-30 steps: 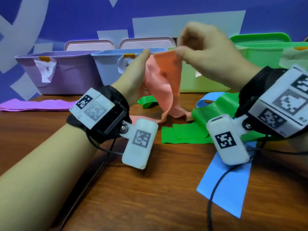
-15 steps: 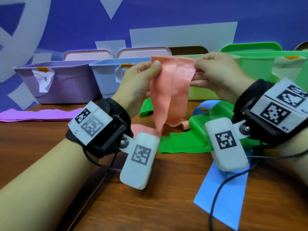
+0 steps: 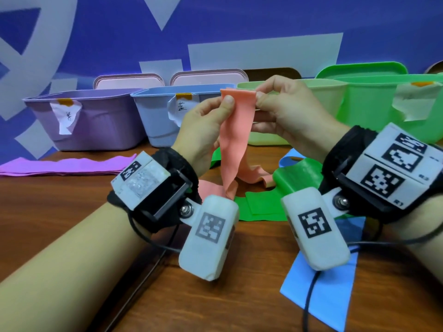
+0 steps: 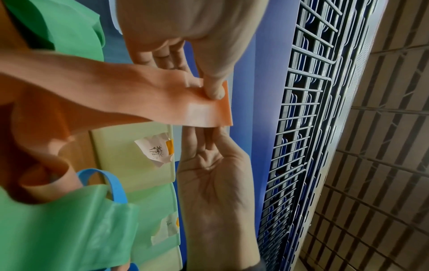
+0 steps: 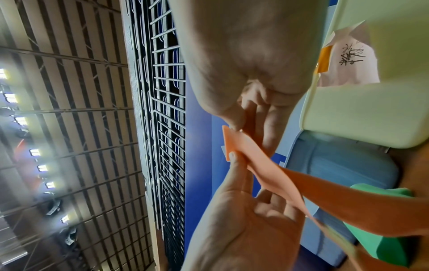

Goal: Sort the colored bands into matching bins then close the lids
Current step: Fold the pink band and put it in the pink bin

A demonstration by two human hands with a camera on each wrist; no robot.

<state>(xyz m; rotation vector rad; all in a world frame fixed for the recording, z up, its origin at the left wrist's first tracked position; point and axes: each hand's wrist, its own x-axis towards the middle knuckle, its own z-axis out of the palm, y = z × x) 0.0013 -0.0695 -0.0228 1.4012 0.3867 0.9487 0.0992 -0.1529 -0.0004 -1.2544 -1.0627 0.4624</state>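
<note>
An orange band (image 3: pixel 236 130) hangs from both hands in front of the bins, its lower end trailing on the table. My left hand (image 3: pixel 226 101) pinches the band's top left corner with the thumb in front. My right hand (image 3: pixel 260 99) pinches the top right corner. The left wrist view shows the left thumb (image 4: pixel 213 91) pressed on the orange band (image 4: pixel 139 99). The right wrist view shows the right hand (image 5: pixel 239 124) nipping the band's edge (image 5: pixel 255 155). Four open bins stand behind: purple (image 3: pixel 96 125), blue (image 3: pixel 155 121), pale green (image 3: pixel 318 97), bright green (image 3: pixel 374 109).
A purple band (image 3: pixel 62 166) lies flat at the left. Green bands (image 3: pixel 263 204) and a blue band (image 3: pixel 323 295) lie on the wooden table under my wrists. Lids lean upright behind the bins: two pink (image 3: pixel 129 80) and one green (image 3: pixel 359 70). Cables trail from both wrist cameras.
The right hand came down from its higher position. Both hands have drawn closer together, so the held top edge of the orange band is narrower than before.
</note>
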